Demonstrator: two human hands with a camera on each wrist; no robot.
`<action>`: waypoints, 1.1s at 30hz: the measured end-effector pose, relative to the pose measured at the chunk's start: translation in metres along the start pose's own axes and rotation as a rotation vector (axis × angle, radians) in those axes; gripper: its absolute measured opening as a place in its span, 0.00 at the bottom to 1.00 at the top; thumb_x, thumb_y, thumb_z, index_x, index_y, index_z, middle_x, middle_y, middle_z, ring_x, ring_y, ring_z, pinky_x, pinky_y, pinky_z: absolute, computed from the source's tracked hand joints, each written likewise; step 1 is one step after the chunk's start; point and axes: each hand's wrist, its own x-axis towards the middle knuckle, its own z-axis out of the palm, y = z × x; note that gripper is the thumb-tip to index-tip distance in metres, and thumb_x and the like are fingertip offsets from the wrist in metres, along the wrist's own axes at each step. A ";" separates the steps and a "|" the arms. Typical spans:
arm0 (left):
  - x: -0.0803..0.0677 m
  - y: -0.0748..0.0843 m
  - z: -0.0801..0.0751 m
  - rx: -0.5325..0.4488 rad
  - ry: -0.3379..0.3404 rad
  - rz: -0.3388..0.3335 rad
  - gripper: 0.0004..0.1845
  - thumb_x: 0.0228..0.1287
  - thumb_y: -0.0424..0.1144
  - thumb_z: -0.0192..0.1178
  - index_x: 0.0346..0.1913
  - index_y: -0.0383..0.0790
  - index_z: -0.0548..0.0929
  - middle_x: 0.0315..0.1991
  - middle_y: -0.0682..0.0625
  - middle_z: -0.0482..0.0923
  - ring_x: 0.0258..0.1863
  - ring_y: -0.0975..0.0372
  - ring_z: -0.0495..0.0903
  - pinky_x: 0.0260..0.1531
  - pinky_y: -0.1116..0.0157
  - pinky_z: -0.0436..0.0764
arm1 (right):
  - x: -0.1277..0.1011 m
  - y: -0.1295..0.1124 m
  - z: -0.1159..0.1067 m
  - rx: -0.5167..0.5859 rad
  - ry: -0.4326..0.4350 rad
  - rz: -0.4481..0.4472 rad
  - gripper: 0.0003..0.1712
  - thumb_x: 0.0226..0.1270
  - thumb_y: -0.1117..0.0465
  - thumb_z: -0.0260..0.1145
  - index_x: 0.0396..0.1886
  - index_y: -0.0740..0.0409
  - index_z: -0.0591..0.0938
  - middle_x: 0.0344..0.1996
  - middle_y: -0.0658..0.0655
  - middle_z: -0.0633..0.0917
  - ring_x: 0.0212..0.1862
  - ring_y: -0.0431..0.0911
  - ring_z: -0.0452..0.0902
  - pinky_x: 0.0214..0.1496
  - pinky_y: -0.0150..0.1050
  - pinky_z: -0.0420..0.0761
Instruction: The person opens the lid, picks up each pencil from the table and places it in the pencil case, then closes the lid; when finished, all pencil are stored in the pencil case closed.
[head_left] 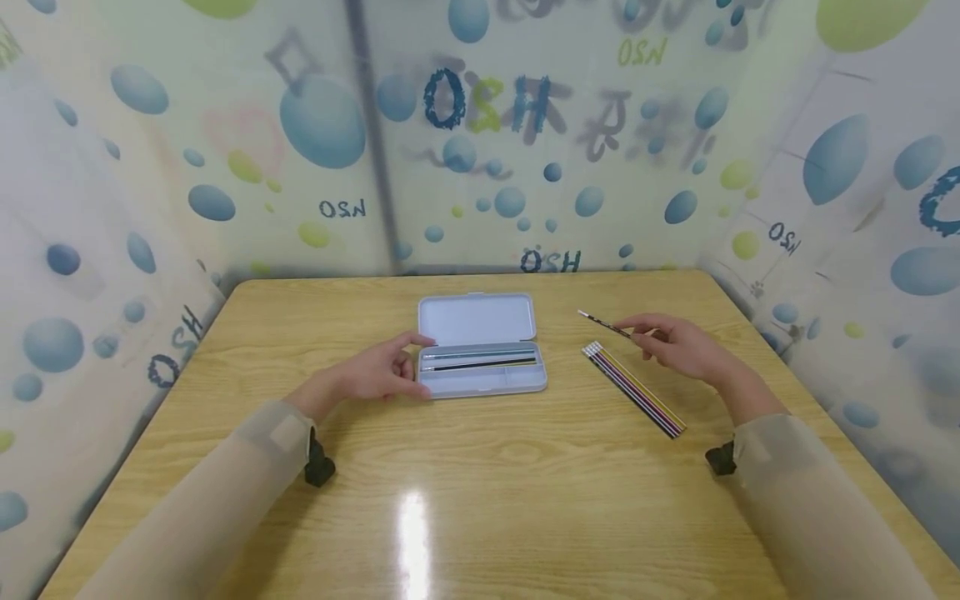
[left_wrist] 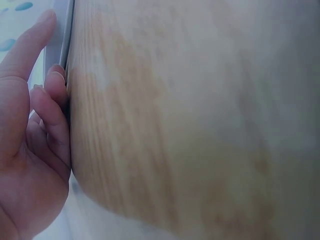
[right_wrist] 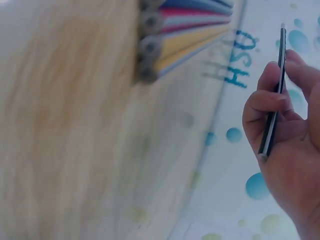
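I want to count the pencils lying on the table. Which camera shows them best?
The head view: the whole row of pencils lies beside the right hand. The right wrist view shows only their blurred ends. The left wrist view shows none.

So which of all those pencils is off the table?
The dark pencil pinched in the right hand. The others lie in a row on the table or inside the open case.
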 end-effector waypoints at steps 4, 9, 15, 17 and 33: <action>-0.001 0.002 0.000 -0.001 0.000 -0.002 0.48 0.68 0.52 0.79 0.84 0.54 0.63 0.36 0.48 0.79 0.26 0.58 0.72 0.26 0.66 0.74 | 0.005 -0.012 0.004 -0.020 -0.014 -0.027 0.23 0.87 0.59 0.63 0.75 0.47 0.81 0.60 0.65 0.84 0.49 0.54 0.87 0.46 0.41 0.84; -0.001 0.002 0.000 -0.003 -0.003 -0.001 0.48 0.68 0.52 0.79 0.84 0.54 0.63 0.36 0.48 0.79 0.27 0.59 0.73 0.26 0.66 0.74 | 0.013 -0.024 0.014 -0.046 -0.031 -0.060 0.22 0.87 0.60 0.62 0.74 0.49 0.83 0.61 0.66 0.85 0.49 0.53 0.90 0.51 0.45 0.86; 0.001 0.001 0.000 -0.007 -0.004 0.012 0.48 0.68 0.50 0.79 0.84 0.52 0.63 0.35 0.48 0.78 0.26 0.58 0.72 0.25 0.66 0.74 | 0.026 -0.031 0.025 -0.052 -0.044 -0.077 0.20 0.88 0.58 0.62 0.73 0.44 0.84 0.57 0.61 0.86 0.46 0.53 0.86 0.49 0.48 0.87; 0.000 0.001 -0.001 -0.009 -0.004 0.014 0.48 0.68 0.50 0.79 0.84 0.52 0.63 0.35 0.48 0.78 0.26 0.58 0.72 0.25 0.66 0.74 | 0.030 -0.035 0.029 -0.059 -0.047 -0.083 0.20 0.87 0.59 0.63 0.72 0.44 0.85 0.55 0.60 0.86 0.45 0.52 0.85 0.47 0.46 0.86; -0.001 0.004 -0.001 -0.025 -0.007 0.003 0.48 0.68 0.48 0.80 0.84 0.52 0.62 0.36 0.48 0.79 0.26 0.59 0.73 0.25 0.66 0.75 | 0.065 -0.075 0.065 -0.054 -0.119 -0.172 0.17 0.83 0.62 0.67 0.65 0.50 0.89 0.50 0.57 0.87 0.44 0.48 0.79 0.48 0.43 0.81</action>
